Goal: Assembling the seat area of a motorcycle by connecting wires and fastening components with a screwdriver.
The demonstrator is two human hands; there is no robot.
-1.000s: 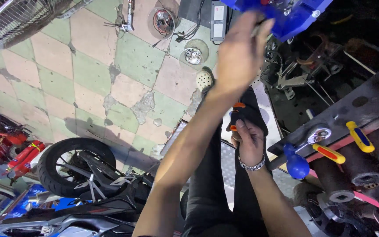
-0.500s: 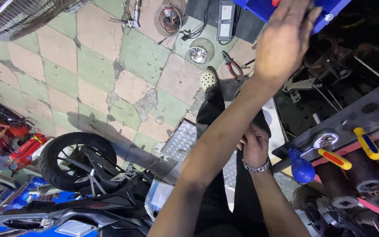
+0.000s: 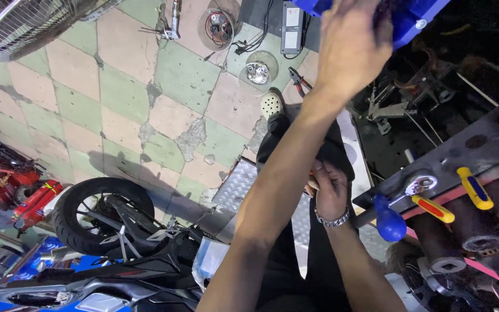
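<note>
Blue plastic part up top has now been reached by the left hand, grip state can't be told, while something orange-handled is kept clenched in the right hand lower down.

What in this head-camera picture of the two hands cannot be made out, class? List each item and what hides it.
1. Left hand: blurred; its fingertips lie against the blue part, so any grip is unclear.
2. Blue part: cut off by the top edge.
3. Right hand: fingers curled on a dark cloth, hiding what it holds.
4. Fan: cut off at the top-left corner.
</note>
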